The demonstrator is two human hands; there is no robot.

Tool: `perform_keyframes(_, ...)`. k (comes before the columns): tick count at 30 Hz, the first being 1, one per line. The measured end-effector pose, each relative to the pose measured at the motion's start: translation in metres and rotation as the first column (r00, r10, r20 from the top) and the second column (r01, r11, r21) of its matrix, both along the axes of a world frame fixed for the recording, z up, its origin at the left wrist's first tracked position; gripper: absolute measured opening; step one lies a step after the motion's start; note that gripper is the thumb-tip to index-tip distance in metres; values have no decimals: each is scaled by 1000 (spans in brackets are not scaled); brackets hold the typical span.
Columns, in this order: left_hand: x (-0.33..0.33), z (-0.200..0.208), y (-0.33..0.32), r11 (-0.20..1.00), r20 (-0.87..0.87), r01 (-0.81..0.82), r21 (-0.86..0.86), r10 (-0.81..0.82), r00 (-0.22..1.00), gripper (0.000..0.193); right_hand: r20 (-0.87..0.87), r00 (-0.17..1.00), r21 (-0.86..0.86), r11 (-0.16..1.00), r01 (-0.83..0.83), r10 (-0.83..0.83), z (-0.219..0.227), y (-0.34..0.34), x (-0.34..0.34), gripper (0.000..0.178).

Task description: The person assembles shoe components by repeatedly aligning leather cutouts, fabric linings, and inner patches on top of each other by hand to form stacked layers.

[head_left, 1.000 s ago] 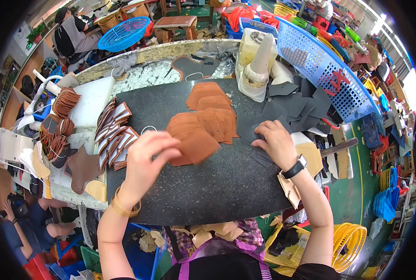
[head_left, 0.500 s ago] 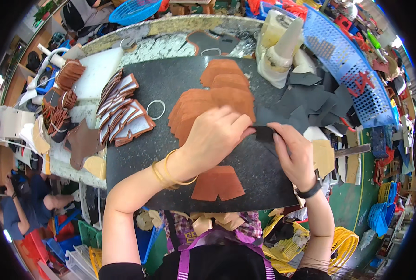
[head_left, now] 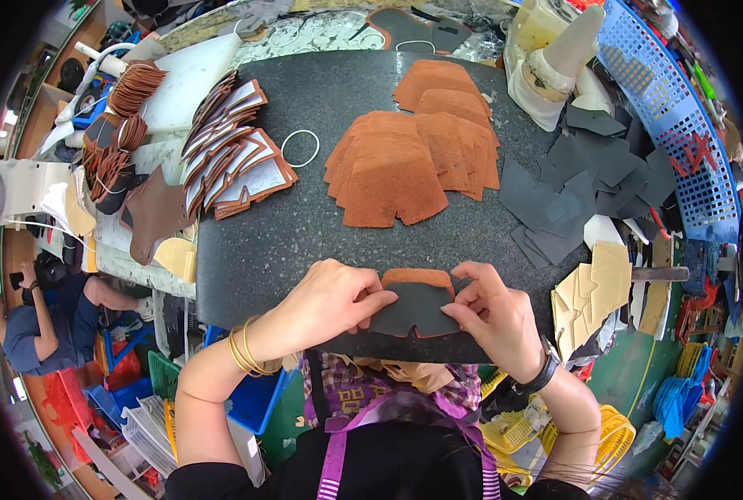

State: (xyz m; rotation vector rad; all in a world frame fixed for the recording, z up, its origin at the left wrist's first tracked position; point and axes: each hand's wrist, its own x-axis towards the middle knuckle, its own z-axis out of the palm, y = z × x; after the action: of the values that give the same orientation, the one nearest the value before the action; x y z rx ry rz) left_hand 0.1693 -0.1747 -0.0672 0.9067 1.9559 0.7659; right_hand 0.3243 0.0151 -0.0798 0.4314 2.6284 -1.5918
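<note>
A dark grey notched piece (head_left: 411, 310) lies over a brown leather piece (head_left: 418, 276) at the table's near edge, the brown showing as a strip along its far side. My left hand (head_left: 334, 302) pinches the grey piece's left edge between thumb and fingers. On the opposite edge, my right hand (head_left: 498, 315) grips it with thumb and curled fingers. Farther away, overlapping brown leather pieces (head_left: 388, 171) are fanned out. To their right is a loose heap of dark grey pieces (head_left: 547, 196).
Brown-edged pieces with pale faces (head_left: 242, 162) are stacked at the left, beside a white ring (head_left: 301, 148). A white cone-topped container (head_left: 555, 71) stands at the back right, near a blue basket (head_left: 672, 125). Beige pieces (head_left: 592, 292) hang by the right edge.
Both hands have come nearer to me with the grey piece, which now lies over the single brown piece. My view has shifted, so the table appears higher up.
</note>
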Motion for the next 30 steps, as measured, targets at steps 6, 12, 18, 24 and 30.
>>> perform_keyframes(6,-4,1,6,999,89,39,-8,-38,995,30,6,999,3,999,34,-34,1,-1,0,41)
perform_keyframes(12,-7,2,9,1000,142,17,-9,-15,990,28,-14,1000,13,1000,16,-16,-1,2,-1,44)
perform_keyframes(18,-7,-1,8,994,35,104,35,-105,994,27,-14,1000,18,1000,10,-9,0,2,-2,45)
perform_keyframes(24,-6,-3,6,991,-45,126,54,-124,991,25,4,1000,0,1000,-7,7,4,4,-6,48)
perform_keyframes(30,-1,-1,9,972,-590,220,-81,-225,776,36,-56,996,165,985,-59,69,-6,0,-1,40)
